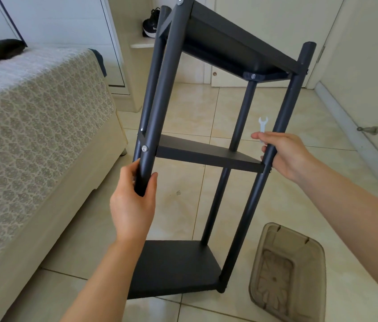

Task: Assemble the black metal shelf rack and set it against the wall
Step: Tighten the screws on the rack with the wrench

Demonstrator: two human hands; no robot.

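Tilted black metal shelf rack (208, 154): I am curling left hand (134, 203) and right hand (283, 154) round its posts (253, 201), the right's pinched white flat spanner (263, 124) likely loosening that grip

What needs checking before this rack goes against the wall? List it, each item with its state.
1. Grip on the rack: left hand holds the front left pole, right hand holds the right pole: ok.
2. Right hand free of tools: it also holds a wrench: not ok.
3. Floor clear: a bin lies to the right of the bottom shelf: not ok.
4. Rack upright: it is tilted: not ok.
5. Screw in place: ok; tightness: cannot tell.
6. Front left pole joined to the bottom shelf: it seems to end in the left hand, and the forearm hides the corner: cannot tell.
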